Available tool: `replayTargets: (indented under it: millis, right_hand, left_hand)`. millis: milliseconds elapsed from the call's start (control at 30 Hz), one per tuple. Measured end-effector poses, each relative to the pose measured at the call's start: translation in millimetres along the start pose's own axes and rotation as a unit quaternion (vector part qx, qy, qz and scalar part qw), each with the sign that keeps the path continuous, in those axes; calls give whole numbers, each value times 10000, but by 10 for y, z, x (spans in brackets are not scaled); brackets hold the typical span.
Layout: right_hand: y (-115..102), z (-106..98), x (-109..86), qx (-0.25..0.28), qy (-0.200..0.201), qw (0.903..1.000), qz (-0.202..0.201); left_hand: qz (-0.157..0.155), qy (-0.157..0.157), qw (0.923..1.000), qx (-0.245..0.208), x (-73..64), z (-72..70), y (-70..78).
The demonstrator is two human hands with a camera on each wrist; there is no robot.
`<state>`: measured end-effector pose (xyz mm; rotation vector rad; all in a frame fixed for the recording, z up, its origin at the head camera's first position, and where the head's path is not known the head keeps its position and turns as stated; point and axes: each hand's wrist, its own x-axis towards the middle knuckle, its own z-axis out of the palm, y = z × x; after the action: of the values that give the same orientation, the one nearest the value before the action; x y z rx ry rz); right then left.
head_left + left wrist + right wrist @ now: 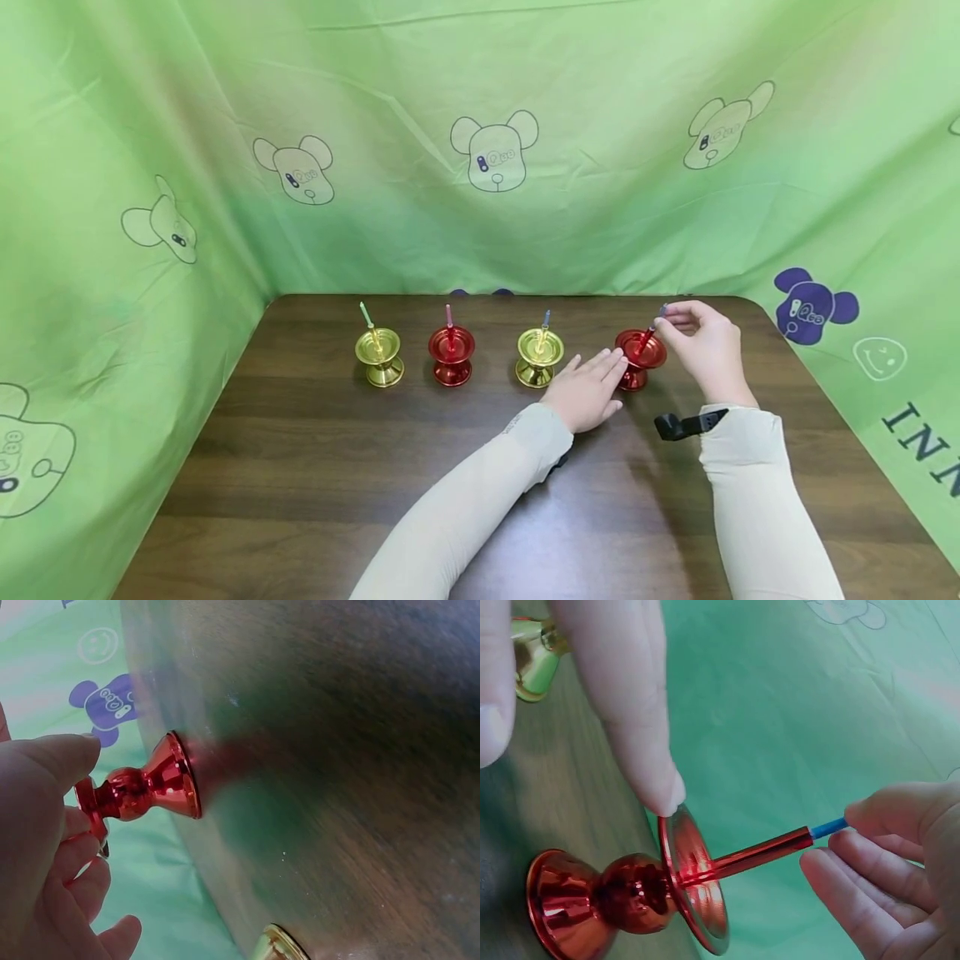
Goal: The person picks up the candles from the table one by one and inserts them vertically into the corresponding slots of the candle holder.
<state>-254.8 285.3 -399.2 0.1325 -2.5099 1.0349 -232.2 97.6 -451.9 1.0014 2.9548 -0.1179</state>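
At the right end of a row of candle holders stands a red metallic candle holder, with a dish, a flared base and a thin upright tube. A slim blue candle sticks out of the tube's top. My right hand pinches the candle's upper end between thumb and fingertips. My left hand reaches across from the left, fingers mostly straight. One fingertip touches the dish's rim in the right wrist view, while the thumb lies apart from the holder. The candle's tip is hidden by my right fingers.
To the left stand a gold holder with a blue candle, a red holder with a pink candle, and a gold holder with a green candle. They share a dark wooden table. Green printed cloth hangs around it.
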Motion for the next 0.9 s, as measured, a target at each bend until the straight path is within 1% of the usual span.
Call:
replayTargets:
  millis: [200, 333, 467, 567, 667, 767, 833, 900]
  right_hand:
    - [-26, -34, 7, -57, -165, 9998, 20]
    - [-13, -67, -28, -112, -224, 9997, 24]
    - [47, -97, -69, -148, -299, 9994, 31]
    - [125, -131, -86, -349, -387, 9986, -45]
    - [190, -186, -101, -652, -459, 9966, -225]
    - [234, -241, -123, -880, -537, 9938, -406]
    - [259, -264, -131, -976, -592, 9924, -470]
    - [285, -280, -128, -1061, -642, 9909, -528]
  left_hand:
    - [-57, -9, 10000, 15, -2, 12, -50]
    - [-9, 8, 10000, 91, -17, 20, -73]
    - [36, -29, 9999, 147, -74, 11, -95]
    - [82, 30, 9998, 177, -153, -23, -122]
    - [246, 292, 9988, 302, -272, -71, -168]
    - [557, 739, 9954, 260, -452, -133, -249]
    - [802, 1135, 9901, 175, -602, -184, -333]
    - [1001, 1598, 9821, 30, -779, -251, -444]
